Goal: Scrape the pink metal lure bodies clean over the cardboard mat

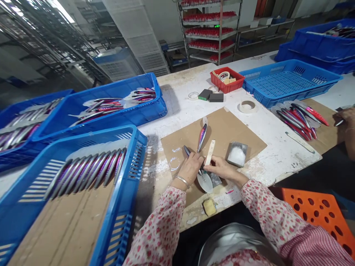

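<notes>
My left hand (190, 168) presses a fishing lure (186, 150) down over the brown cardboard sheet (233, 127). The lure's dark end points away from me, and its clear, spoon-shaped lip (205, 183) sticks out toward me. In my right hand (222, 168) is a flat white tool handle (211, 150), its upper end free; the lower end, close to the lure, is hidden by my fingers. A second lure (202, 136), purple and silver, lies just beyond on the cardboard. To the right sits a grey square block (237, 162) with white material on top.
At the left, a blue basket (140, 147) holds a row of lures, with blue bins (159, 107) behind. A red tray (231, 87), tape roll (247, 107), blue basket (294, 81) and lure pile (299, 118) stand right. A yellow sponge (209, 207) is near the edge. Another person's hand (350, 120) shows far right.
</notes>
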Motion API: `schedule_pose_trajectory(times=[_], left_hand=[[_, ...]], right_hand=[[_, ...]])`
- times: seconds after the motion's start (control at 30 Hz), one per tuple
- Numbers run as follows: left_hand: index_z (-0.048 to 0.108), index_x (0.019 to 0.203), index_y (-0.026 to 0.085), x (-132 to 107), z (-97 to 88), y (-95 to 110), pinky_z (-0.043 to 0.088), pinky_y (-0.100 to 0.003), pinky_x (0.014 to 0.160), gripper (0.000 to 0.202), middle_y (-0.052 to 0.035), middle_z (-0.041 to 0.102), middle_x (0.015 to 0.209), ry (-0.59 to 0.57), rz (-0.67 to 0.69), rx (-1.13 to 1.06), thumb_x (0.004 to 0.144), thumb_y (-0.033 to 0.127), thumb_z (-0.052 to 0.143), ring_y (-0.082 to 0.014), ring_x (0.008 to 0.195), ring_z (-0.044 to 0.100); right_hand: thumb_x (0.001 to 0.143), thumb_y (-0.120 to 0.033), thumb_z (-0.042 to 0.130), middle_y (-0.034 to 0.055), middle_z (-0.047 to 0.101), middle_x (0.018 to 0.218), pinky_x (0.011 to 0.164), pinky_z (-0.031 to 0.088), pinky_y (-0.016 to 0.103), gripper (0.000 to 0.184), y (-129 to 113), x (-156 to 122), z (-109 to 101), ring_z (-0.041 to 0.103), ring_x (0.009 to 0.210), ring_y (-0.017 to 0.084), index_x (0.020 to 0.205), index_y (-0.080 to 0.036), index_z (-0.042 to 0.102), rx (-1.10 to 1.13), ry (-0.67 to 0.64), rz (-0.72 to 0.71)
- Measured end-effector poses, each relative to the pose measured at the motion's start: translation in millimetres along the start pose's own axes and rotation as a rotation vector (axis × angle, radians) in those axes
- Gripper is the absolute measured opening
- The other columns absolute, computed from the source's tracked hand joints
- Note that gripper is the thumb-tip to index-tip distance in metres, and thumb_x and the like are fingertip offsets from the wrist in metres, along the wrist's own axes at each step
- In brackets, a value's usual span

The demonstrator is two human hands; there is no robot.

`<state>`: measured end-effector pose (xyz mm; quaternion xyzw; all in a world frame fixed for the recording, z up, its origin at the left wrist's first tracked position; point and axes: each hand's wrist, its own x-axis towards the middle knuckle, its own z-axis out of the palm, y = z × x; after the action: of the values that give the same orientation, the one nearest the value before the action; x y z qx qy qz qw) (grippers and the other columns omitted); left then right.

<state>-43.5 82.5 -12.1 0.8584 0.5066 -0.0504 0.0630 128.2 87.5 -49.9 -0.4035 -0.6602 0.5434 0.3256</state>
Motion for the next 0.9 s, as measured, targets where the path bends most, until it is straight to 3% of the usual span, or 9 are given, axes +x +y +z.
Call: schedule_pose_trajectory(times=[0.17,0.37,0.9], left_hand=[[0.060,0.097,0.014,0.7,1.2,-0.6,0.049,-0.035,0.088,0.022,-0.0111,0.060,0.106,-0.004,-0.002,0.002,0.094,0.010,0.039,-0.0227,0.107,0.049],[0.060,0.096,0.012,0.5,1.0,-0.6,0.050,-0.035,0.085,0.022,-0.0112,0.059,0.102,0.000,0.006,0.001,0.094,0.011,0.039,-0.0233,0.104,0.049],[0.057,0.096,0.014,2.7,4.1,-0.5,0.050,-0.035,0.084,0.024,-0.0102,0.059,0.101,-0.001,-0.014,-0.033,0.093,0.007,0.035,-0.0224,0.105,0.049]], right_hand=[[0.084,-0.037,0.062,-0.0007,0.064,0.078,0.064,0.038,0.024,0.024,-9.1,2.7,-2.9,0.051,0.069,0.014,0.093,-0.017,0.070,-0.145,-0.077,-0.084],[0.087,-0.040,0.058,-0.0006,0.063,0.075,0.063,0.038,0.024,0.028,-7.1,4.9,-0.3,0.050,0.066,0.012,0.091,-0.014,0.069,-0.112,-0.055,-0.075],[0.087,-0.044,0.055,-0.0012,0.053,0.063,0.056,0.032,0.025,0.029,4.9,-3.2,20.1,0.047,0.058,0.013,0.073,-0.019,0.058,-0.166,0.202,-0.125]])
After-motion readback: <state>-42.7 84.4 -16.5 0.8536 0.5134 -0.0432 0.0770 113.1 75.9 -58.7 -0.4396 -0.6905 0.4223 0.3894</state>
